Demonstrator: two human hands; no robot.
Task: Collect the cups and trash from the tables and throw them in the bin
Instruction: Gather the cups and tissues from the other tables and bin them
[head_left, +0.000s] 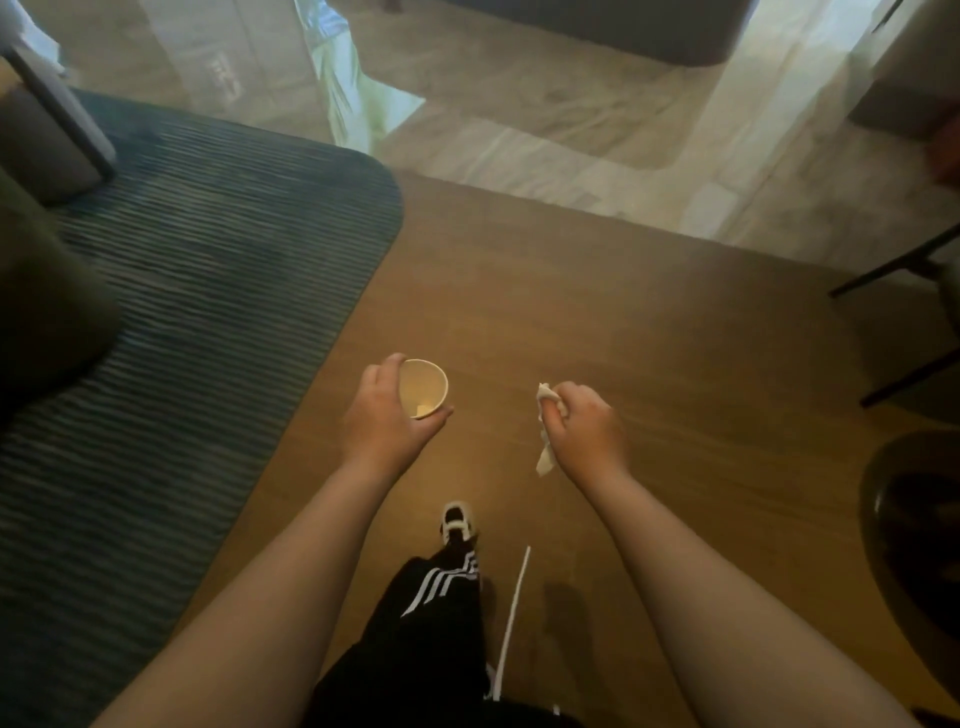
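Gripping a paper cup (423, 388) (its base hidden), the left hand (387, 415) curls closed; the right hand (584, 428) clenches a crumpled napkin (545, 447), mostly concealed.

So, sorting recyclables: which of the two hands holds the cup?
The left hand holds the paper cup; the right hand grips a crumpled white napkin.

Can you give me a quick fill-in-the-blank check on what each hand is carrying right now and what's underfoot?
1. The left hand holds a paper ____ with its open mouth facing the camera.
2. The right hand is closed on a crumpled white ____.
3. To the person's left, the wooden floor meets a dark striped ____.
4. The shoe stepping forward stands on the ____ floor.

Missing words: cup; napkin; rug; wooden
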